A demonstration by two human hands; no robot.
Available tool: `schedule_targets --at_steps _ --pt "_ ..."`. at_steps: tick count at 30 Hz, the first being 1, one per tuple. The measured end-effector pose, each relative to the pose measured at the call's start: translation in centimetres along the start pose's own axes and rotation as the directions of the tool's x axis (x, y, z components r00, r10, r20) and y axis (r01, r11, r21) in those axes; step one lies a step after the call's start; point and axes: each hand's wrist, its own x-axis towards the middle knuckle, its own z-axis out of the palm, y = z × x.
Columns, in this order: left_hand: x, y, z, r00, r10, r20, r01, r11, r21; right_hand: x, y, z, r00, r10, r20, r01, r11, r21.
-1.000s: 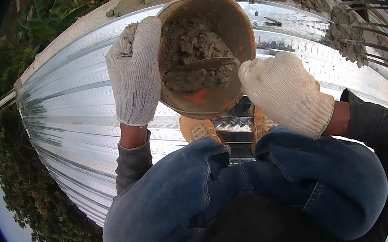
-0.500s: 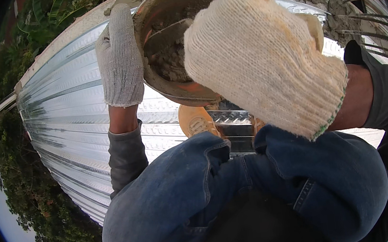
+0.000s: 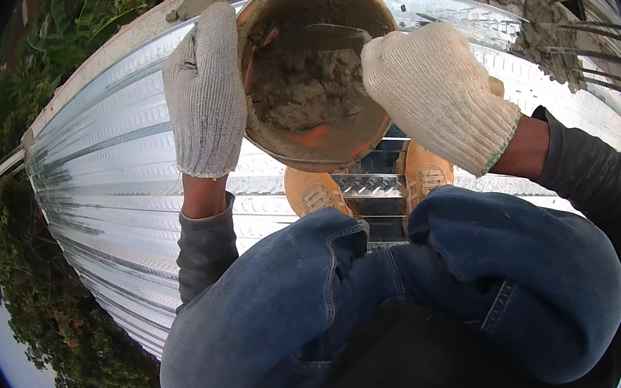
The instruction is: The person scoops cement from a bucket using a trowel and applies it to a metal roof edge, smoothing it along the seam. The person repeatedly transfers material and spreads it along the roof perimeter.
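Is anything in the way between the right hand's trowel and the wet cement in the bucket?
No, nothing visible. The right hand grips the trowel, whose blade is inside the open bucket, near the cement.

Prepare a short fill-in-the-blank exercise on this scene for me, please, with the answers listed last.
1. The left grip rests against the bucket's ____ side.
2. The trowel is held by the person's ____ grip.
3. The jeans are ____ in colour.
4. The tan shoes in view number ____.

Missing words: left; right; blue; two.
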Motion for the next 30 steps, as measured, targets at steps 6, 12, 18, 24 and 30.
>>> schedule_targets --at_steps 6,12,18,24,30 --pt "-0.3 0.8 1.3 0.990 0.102 0.094 -0.111 0.990 0.090 -2.3 1.8 5.3 0.884 -0.146 -0.444 0.273 0.932 0.238" --pt "0.1 -0.7 0.6 0.998 0.059 0.035 -0.058 0.998 -0.034 -2.6 3.7 6.4 0.977 -0.143 -0.161 0.215 0.596 0.774" --pt "1.5 -1.9 -1.1 1.000 0.009 0.009 -0.008 0.993 -0.119 -3.7 5.1 6.1 0.965 -0.227 0.127 -0.047 0.328 0.943" --pt "2.6 -3.5 -3.7 0.980 -0.196 -0.022 0.180 0.934 -0.309 -5.9 7.8 7.4 0.992 -0.116 0.056 -0.027 0.238 0.971" --pt "4.1 -6.1 -5.5 0.972 -0.226 -0.062 0.203 0.943 -0.262 -8.8 12.7 7.5 0.910 0.413 -0.041 -0.137 0.393 0.909"
